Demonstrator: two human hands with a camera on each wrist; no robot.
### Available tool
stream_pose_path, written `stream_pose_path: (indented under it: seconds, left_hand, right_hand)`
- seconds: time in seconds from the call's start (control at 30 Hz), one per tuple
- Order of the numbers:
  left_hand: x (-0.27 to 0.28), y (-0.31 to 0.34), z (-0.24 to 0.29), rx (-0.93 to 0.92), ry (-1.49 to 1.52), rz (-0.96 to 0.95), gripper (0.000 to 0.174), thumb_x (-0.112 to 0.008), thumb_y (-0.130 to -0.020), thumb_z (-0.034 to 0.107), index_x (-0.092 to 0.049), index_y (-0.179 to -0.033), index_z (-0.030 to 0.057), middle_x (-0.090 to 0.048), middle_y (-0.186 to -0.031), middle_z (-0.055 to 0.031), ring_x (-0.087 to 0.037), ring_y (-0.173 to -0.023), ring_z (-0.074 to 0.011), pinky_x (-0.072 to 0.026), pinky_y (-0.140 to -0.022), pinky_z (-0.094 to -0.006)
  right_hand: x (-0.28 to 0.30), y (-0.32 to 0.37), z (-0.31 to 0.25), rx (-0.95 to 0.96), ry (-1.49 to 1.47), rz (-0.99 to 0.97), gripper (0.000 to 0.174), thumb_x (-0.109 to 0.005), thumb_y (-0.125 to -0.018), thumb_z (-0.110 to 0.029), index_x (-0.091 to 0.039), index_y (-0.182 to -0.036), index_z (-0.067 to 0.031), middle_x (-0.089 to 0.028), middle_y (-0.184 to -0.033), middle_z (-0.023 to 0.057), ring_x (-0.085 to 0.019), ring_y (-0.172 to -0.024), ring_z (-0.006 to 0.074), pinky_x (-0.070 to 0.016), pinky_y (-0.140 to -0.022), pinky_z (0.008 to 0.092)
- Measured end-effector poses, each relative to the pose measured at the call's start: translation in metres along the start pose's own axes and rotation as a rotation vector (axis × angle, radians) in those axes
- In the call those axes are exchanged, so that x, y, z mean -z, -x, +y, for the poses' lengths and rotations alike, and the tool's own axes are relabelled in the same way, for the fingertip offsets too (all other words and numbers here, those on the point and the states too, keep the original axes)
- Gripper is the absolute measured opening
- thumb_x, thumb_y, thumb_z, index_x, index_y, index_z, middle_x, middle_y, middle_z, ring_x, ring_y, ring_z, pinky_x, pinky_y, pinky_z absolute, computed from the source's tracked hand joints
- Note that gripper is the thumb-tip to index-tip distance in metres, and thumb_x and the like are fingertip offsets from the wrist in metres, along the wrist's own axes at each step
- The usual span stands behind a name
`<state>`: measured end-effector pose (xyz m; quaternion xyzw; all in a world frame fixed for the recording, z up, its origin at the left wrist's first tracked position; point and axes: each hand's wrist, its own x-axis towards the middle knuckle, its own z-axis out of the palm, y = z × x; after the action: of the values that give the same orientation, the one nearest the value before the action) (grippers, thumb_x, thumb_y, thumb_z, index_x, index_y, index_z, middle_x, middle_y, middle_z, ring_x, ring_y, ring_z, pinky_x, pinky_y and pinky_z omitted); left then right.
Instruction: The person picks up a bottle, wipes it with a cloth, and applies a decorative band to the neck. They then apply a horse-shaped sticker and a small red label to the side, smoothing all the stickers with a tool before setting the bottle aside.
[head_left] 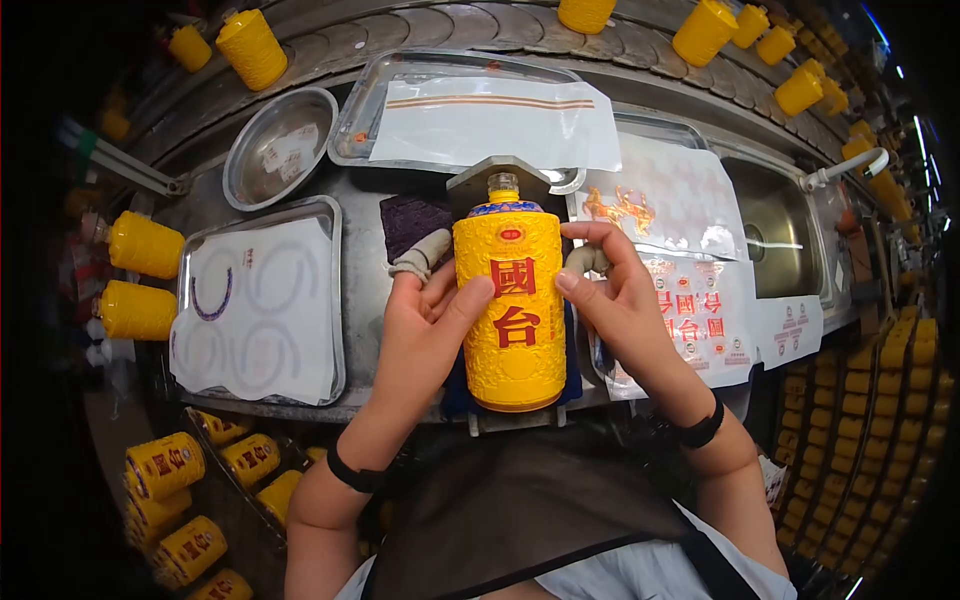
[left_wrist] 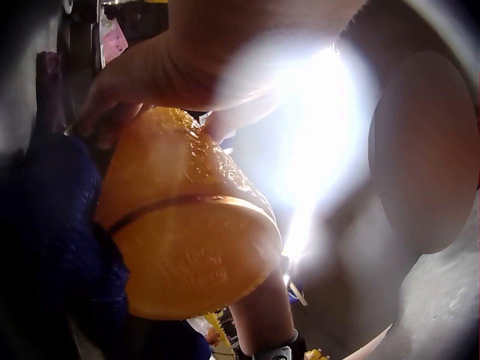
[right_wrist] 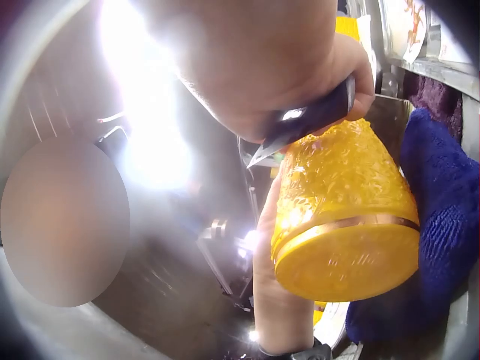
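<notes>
A yellow embossed bottle [head_left: 512, 375] with red characters and a clear neck lies in a metal holder [head_left: 497, 172], its neck pointing away. My left hand [head_left: 420, 315] holds its left side, thumb on the front. At the right edge, my right hand [head_left: 630, 310] touches it with thumb and index finger, the other fingers bent. Pale covers wrap a finger of each hand. In the left wrist view, the left hand [left_wrist: 150, 79] is above the bottle's base [left_wrist: 199, 262]. The right wrist view has the right hand [right_wrist: 300, 82] over the bottle [right_wrist: 345, 195], its fingertips partly hidden.
Blue cloth [right_wrist: 446, 217] lies beneath the bottle, with a dark purple cloth [head_left: 410, 222] beyond. Trays with printed sheets [head_left: 250, 350] [head_left: 700, 320] flank the holder. A round metal bowl [head_left: 240, 165] stands at the back left, a sink [head_left: 780, 245] at the right. Several yellow bottles surround the bench.
</notes>
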<state>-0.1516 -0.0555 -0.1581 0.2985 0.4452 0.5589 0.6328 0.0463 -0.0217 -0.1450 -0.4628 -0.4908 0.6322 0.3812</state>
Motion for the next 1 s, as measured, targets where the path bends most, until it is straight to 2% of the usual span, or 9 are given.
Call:
stream_pose_path:
  seconds: [0.07,0.2,0.6,0.8,1.0]
  left_hand:
    - [0.005,0.011,0.000,0.036,-0.006,-0.017,0.065,-0.067,-0.093,0.010,-0.026,-0.142,-0.0044,-0.048,-0.138,-0.0242,-0.055,-0.123,-0.0229,-0.0459,-0.103,-0.0332]
    - [0.007,0.023,-0.003,0.031,-0.034,-0.059,0.069,-0.069,-0.091,0.008,-0.026,-0.144,-0.0022,-0.047,-0.140,-0.0235,-0.051,-0.127,-0.0247,-0.0431,-0.106,-0.0356]
    - [0.006,0.022,-0.008,0.016,-0.071,-0.073,0.071,-0.070,-0.089,0.008,-0.026,-0.144,-0.0012,-0.047,-0.140,-0.0229,-0.049,-0.129,-0.0253,-0.0409,-0.107,-0.0367]
    - [0.014,0.027,-0.013,0.014,-0.063,-0.071,0.073,-0.072,-0.089,0.010,-0.026,-0.145,-0.0012,-0.046,-0.141,-0.0231,-0.047,-0.131,-0.0259,-0.0360,-0.111,-0.0384]
    - [0.012,0.028,-0.015,-0.006,-0.082,-0.088,0.074,-0.073,-0.088,0.012,-0.026,-0.145,-0.0009,-0.046,-0.141,-0.0231,-0.046,-0.132,-0.0255,-0.0335,-0.112,-0.0389]
  right_hand:
    - [0.002,0.010,0.003,-0.011,0.003,-0.011,0.048,-0.066,-0.092,-0.011,-0.044,-0.133,-0.0006,-0.052,-0.093,0.0003,-0.052,-0.076,0.0010,-0.0440,-0.064,0.0156]
    - [-0.001,0.017,0.011,0.006,-0.012,-0.008,0.051,-0.067,-0.090,-0.012,-0.043,-0.134,-0.0016,-0.052,-0.094,0.0006,-0.055,-0.068,0.0013,-0.0438,-0.060,0.0141]
    - [-0.003,0.014,0.022,0.066,0.030,0.018,0.054,-0.069,-0.089,-0.015,-0.042,-0.134,-0.0019,-0.051,-0.097,0.0020,-0.059,-0.072,0.0027,-0.0473,-0.061,0.0156]
    - [0.000,0.021,0.016,0.009,0.037,-0.007,0.058,-0.071,-0.088,-0.014,-0.042,-0.137,-0.0019,-0.050,-0.097,0.0014,-0.054,-0.068,0.0009,-0.0451,-0.059,0.0152]
    - [-0.003,0.023,0.024,0.030,0.059,0.018,0.062,-0.074,-0.085,-0.016,-0.043,-0.137,-0.0028,-0.049,-0.098,0.0008,-0.046,-0.064,-0.0013,-0.0398,-0.056,0.0141]
